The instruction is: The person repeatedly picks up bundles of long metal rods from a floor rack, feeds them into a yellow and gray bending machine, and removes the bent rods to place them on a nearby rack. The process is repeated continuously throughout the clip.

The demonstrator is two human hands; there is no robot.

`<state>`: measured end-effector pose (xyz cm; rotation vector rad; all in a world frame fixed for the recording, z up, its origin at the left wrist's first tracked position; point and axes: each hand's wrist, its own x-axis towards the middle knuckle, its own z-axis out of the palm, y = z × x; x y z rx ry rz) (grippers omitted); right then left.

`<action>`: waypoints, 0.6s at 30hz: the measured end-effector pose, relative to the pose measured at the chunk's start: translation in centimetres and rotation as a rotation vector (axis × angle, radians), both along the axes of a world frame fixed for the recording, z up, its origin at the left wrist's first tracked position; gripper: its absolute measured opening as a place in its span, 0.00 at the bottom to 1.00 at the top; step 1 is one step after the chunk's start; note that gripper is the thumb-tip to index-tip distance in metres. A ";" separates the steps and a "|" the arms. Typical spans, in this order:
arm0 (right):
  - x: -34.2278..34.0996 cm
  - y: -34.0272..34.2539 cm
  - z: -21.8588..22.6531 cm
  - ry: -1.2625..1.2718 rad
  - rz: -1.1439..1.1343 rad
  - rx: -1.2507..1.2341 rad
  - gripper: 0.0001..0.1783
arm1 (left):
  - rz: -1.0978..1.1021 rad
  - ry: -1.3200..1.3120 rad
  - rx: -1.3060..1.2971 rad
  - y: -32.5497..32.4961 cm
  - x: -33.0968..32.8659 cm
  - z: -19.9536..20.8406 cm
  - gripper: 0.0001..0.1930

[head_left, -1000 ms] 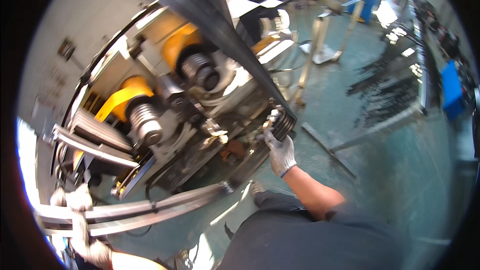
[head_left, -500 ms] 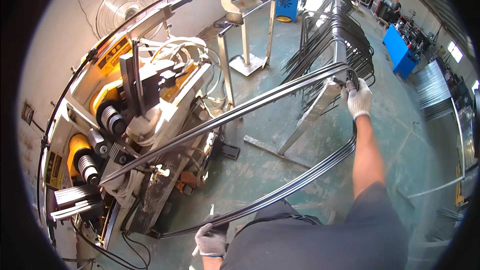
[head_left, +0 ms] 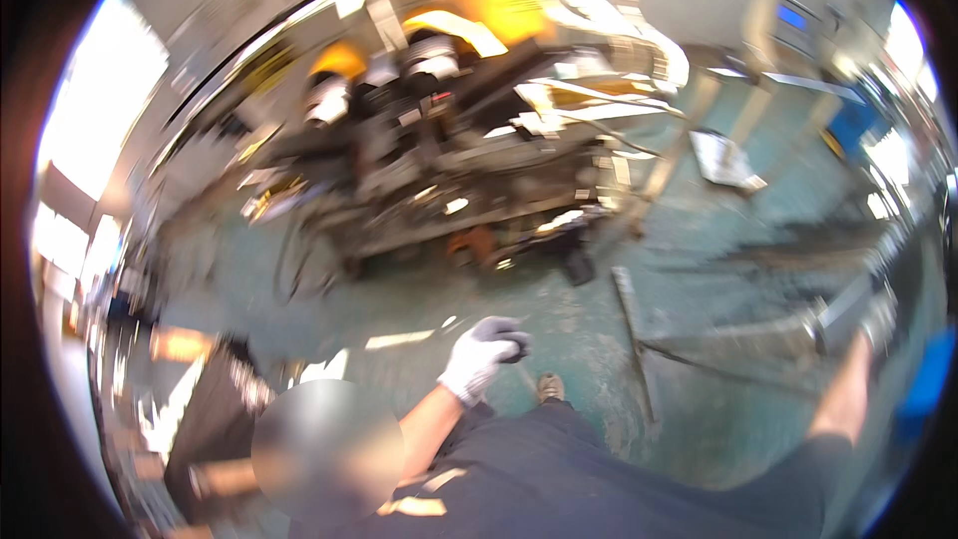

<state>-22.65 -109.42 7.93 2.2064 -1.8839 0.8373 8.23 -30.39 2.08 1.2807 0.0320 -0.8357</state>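
Left hand (head_left: 481,354), white-and-grey glove, fingers curled above the green floor (head_left: 574,334), any hold unclear! Gloved right hand (head_left: 878,319), grip too blurred to tell, stretches beside the long grey metal beam (head_left: 850,304), probably raised so thin dark bars (head_left: 813,248) hang free.

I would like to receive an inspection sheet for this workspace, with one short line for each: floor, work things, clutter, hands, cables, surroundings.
Surface: green floor, scuffed, with bright light patches.
Work things: metal rack at right; dark streaks beside it, too blurred to identify.
Clutter: reddish-brown object low at the machine's front; kind unclear.
Hands: left hand gloved, fingers curled, over the floor; right hand by the rack, blurred; grip and contact unclear.
Cables: dark loops below the machine's left end, blurred.
Surroundings: another person at left, bright window behind; blue-screened console at upper right.
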 end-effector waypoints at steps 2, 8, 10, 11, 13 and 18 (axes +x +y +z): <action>2.6 2.5 -3.0 0.023 0.130 -0.125 0.32 | 0.080 -0.019 0.106 2.6 -1.8 -2.0 0.25; 6.1 27.3 -19.3 0.083 0.433 0.062 0.31 | 0.581 0.194 0.168 12.6 -7.6 -6.4 0.18; 6.2 37.5 -25.3 0.287 0.527 0.383 0.31 | 0.687 0.247 0.209 16.9 -10.5 -7.8 0.19; 6.0 42.4 -28.0 0.402 0.575 0.532 0.32 | 0.726 0.268 0.230 19.5 -11.6 -8.3 0.20; 7.5 50.9 -31.3 0.609 0.698 0.773 0.32 | 0.850 0.321 0.175 23.8 -13.2 -7.9 0.20; 21.1 69.9 -32.1 0.528 1.385 0.781 0.22 | 1.073 0.221 0.150 37.6 -17.5 -11.3 0.18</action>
